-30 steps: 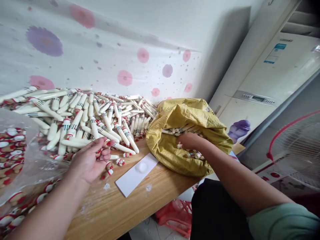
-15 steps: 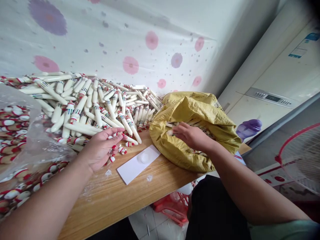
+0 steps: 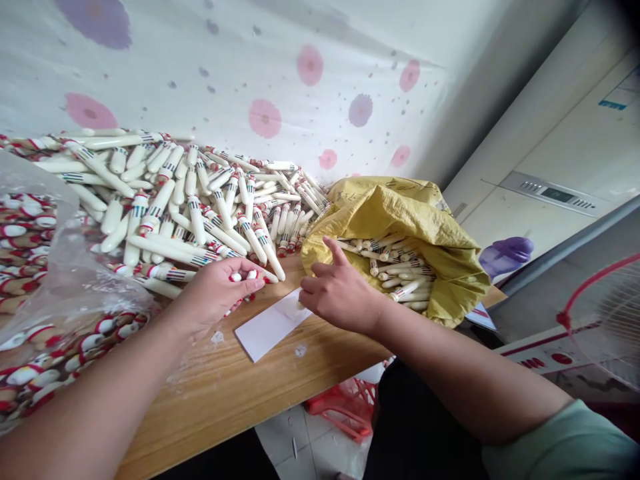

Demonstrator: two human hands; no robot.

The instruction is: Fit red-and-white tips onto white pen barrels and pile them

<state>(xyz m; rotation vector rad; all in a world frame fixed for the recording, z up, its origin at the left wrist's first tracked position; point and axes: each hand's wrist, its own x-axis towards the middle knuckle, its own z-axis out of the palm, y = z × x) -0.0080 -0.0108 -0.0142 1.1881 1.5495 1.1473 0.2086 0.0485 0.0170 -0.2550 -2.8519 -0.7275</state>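
My left hand (image 3: 220,290) is closed, with thumb and fingers pinching a small red-and-white figure topper (image 3: 253,274). It is beside the near edge of a heap of cream multicolour pens (image 3: 195,220). My right hand (image 3: 343,293) is over the right end of a white card (image 3: 267,331), index finger pointing out and the other fingers curled. A small cream tip (image 3: 300,305) shows below those fingers; the rest of it is hidden. Behind this hand, a yellow woven sack (image 3: 453,267) gapes with many similar pens (image 3: 407,270) inside.
A clear plastic bag (image 3: 75,247) of red-and-white toppers (image 3: 25,267) lies at left. Plastic scraps (image 3: 300,350) lie on the wooden table (image 3: 240,393). At right stand a white appliance (image 3: 550,160) and a fan (image 3: 610,313). A red stool (image 3: 345,407) is below the table edge.
My right hand has come out of the sack, moving left and down to the white card, covering the clear round dish there. My left hand has moved slightly right, its fingers now pinching a topper.
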